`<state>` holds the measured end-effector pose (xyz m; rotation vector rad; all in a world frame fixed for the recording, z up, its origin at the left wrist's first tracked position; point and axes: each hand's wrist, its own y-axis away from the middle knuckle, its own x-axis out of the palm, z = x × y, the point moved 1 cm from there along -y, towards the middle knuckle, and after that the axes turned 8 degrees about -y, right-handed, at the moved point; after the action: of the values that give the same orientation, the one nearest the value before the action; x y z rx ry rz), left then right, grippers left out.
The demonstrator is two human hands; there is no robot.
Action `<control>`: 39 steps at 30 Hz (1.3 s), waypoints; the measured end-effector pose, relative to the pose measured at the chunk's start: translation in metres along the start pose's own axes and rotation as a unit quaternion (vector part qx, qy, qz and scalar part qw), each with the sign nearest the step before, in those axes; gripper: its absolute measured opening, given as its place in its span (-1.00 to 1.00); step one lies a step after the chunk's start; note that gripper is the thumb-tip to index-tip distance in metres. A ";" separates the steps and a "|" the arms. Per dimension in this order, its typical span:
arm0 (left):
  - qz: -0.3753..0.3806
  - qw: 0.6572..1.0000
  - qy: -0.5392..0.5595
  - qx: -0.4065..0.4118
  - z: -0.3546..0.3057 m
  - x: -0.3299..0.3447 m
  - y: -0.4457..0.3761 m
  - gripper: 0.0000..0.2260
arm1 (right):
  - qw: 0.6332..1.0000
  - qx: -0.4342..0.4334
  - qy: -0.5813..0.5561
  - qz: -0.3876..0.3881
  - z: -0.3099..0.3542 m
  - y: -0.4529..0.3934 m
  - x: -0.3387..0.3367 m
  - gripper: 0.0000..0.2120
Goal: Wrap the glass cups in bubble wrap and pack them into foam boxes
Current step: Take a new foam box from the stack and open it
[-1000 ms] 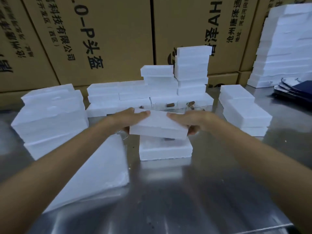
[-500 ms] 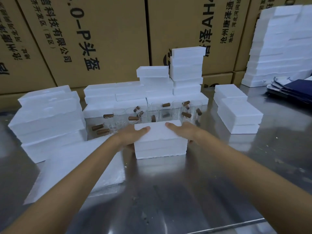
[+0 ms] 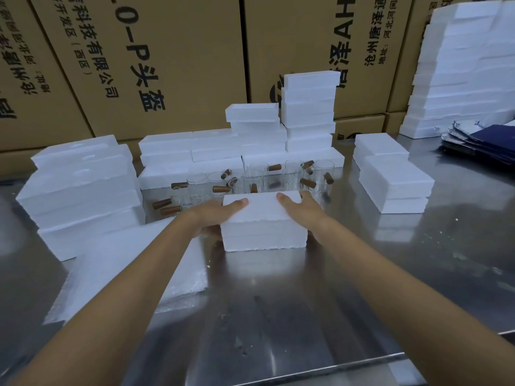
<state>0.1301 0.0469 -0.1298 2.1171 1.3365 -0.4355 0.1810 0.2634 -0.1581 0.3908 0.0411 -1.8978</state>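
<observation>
A closed white foam box (image 3: 263, 228) sits on the steel table (image 3: 362, 288) in the middle, its lid seated on the base. My left hand (image 3: 216, 215) grips its left end, thumb across the lid and fingers down the side. My right hand (image 3: 299, 208) grips the right end the same way. Just behind the box stand several clear glass cups (image 3: 259, 176) with brown wooden handles. A stack of bubble wrap sheets (image 3: 122, 268) lies flat to the left, under my left forearm.
Stacks of white foam boxes stand at the left (image 3: 80, 188), behind the cups (image 3: 308, 112), at the right (image 3: 393, 176) and far right (image 3: 468, 68). Large cardboard cartons (image 3: 167, 65) wall the back. Dark blue bags (image 3: 485, 142) lie at the far right.
The lid I held above the base one second ago now sits down on it, closing the box. Both hands stay on its ends.
</observation>
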 end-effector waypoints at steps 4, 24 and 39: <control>0.019 1.000 0.018 -0.006 0.002 0.000 0.001 -0.50 | 1.000 0.001 0.001 0.003 0.000 0.000 -0.002 -0.17; 0.112 0.976 0.174 0.067 -0.048 0.113 0.008 -0.54 | 0.792 -0.257 0.546 -0.088 -0.023 0.094 -0.059 -0.31; -0.044 0.982 0.150 0.108 -0.034 0.153 -0.034 -0.91 | 0.714 -0.038 0.657 -0.239 -0.019 -0.002 -0.092 -0.29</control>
<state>0.1658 0.1870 -0.1995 2.3805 1.6204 -0.3157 0.2118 0.3516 -0.1498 1.7377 1.2682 -1.6759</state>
